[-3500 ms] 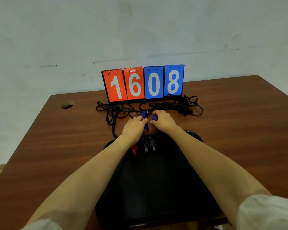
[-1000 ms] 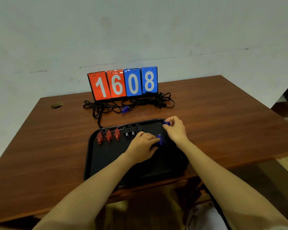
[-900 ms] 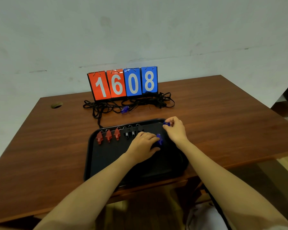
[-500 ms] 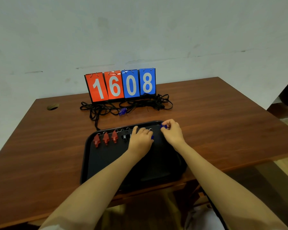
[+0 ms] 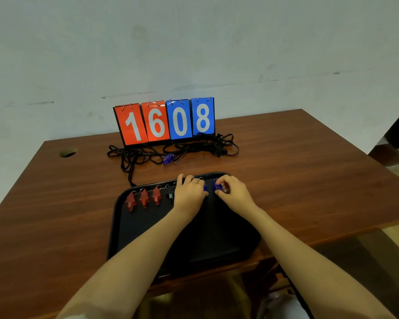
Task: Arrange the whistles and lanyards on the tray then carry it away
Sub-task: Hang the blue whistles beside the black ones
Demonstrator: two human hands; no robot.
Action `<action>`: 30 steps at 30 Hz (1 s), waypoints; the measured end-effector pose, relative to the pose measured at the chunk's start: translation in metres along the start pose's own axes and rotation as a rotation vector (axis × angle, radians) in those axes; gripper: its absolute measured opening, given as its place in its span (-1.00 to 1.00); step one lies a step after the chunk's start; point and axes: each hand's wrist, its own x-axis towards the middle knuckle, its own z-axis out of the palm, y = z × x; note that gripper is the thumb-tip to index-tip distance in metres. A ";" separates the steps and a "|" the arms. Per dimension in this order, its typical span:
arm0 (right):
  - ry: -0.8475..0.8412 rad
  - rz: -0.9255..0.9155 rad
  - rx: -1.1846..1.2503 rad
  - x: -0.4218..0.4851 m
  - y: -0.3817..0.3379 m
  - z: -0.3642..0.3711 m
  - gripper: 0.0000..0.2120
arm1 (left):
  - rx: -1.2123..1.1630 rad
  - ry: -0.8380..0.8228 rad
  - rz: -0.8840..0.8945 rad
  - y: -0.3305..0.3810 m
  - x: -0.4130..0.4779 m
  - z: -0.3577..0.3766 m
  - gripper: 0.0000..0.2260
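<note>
Two-handed at far edge of tray (image 5: 136,233): pinches blue whistle (image 5: 217,187) in right grip (image 5: 234,195) near far right corner; rests left grip (image 5: 189,192) beside second whistle (image 5: 204,187), hold impossible to tell. Shows lanyards (image 5: 171,149) heaped by far edge of worktop (image 5: 297,169).

The only readable marks are sitting on a flip scoreboard (image 5: 164,122), which is standing at the far side of the bench (image 5: 297,162). Its four cards are hanging side by side from small metal rings (image 5: 127,107), each one showing a single large white digit. The two red cards (image 5: 131,125) on the left are reading 1 and 6, the two blue cards (image 5: 190,119) on the right are reading 0 and 8, and together they are spelling out 1608.
</note>
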 end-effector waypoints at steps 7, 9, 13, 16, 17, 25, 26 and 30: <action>-0.008 -0.003 0.005 0.011 -0.003 0.004 -0.81 | 0.007 0.005 -0.009 -0.003 -0.002 0.000 -0.71; -0.017 0.003 -0.024 0.014 -0.003 0.007 -0.75 | 0.005 0.014 -0.007 -0.001 -0.003 0.000 -0.71; -0.047 0.015 -0.092 0.017 0.001 0.015 -0.67 | 0.004 0.014 -0.008 -0.001 -0.004 0.000 -0.71; -0.055 0.016 -0.107 0.017 0.003 0.017 -0.63 | 0.005 0.018 -0.007 -0.002 -0.006 0.000 -0.69; -0.059 0.011 -0.111 0.017 0.003 0.018 -0.62 | 0.008 0.018 -0.006 -0.002 -0.007 0.000 -0.67; -0.070 0.004 -0.138 0.016 -0.001 0.017 -0.59 | 0.020 0.006 0.014 -0.002 -0.007 -0.004 -0.64; -0.065 0.005 -0.134 0.015 -0.001 0.016 -0.60 | 0.019 0.005 0.018 -0.002 -0.007 -0.005 -0.64; -0.044 -0.007 -0.145 0.013 -0.005 0.010 -0.65 | -0.022 0.031 0.045 -0.004 -0.009 -0.007 -0.66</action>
